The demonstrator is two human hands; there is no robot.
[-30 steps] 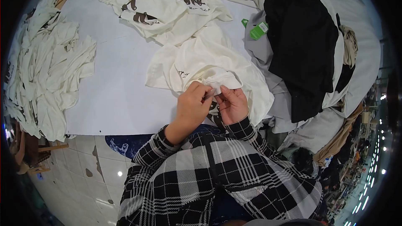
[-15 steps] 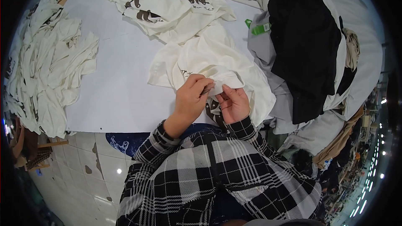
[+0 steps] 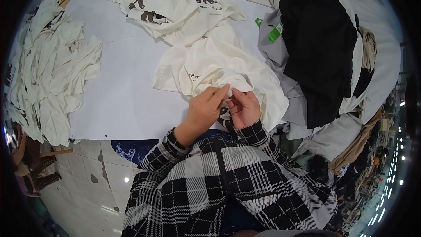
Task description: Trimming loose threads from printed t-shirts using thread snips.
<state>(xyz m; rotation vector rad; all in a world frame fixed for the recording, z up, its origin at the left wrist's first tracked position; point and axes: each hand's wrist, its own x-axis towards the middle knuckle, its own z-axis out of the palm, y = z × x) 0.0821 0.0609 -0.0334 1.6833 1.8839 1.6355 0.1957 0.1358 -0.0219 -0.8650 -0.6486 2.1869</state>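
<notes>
A cream T-shirt point(image 3: 210, 59) with dark print lies crumpled on the table in front of me, its near part gathered up between my hands. My right hand point(image 3: 246, 109) pinches a folded edge of it between thumb and fingers. From the left, my left hand point(image 3: 204, 112) is closed, its fingertips pressed together against the same edge and nearly touching the right thumb. Its inner fingers are hidden, so anything small inside them does not show. Below the hands, a dark printed patch point(image 3: 225, 116) of the cloth hangs near the table edge.
Another cream printed shirt point(image 3: 175, 0) lies farther back on the white table point(image 3: 123, 74). A heap of cream shirts point(image 3: 52, 70) covers the left side. At the right are black cloth point(image 3: 320, 57), grey cloth point(image 3: 274, 55) and a green tag point(image 3: 275, 33). Tiled floor point(image 3: 92, 162) shows at lower left.
My left hand has turned, its fingers now reaching farther along the shirt edge toward the right thumb. A small dark thing seen at its fingers before is hidden now.
</notes>
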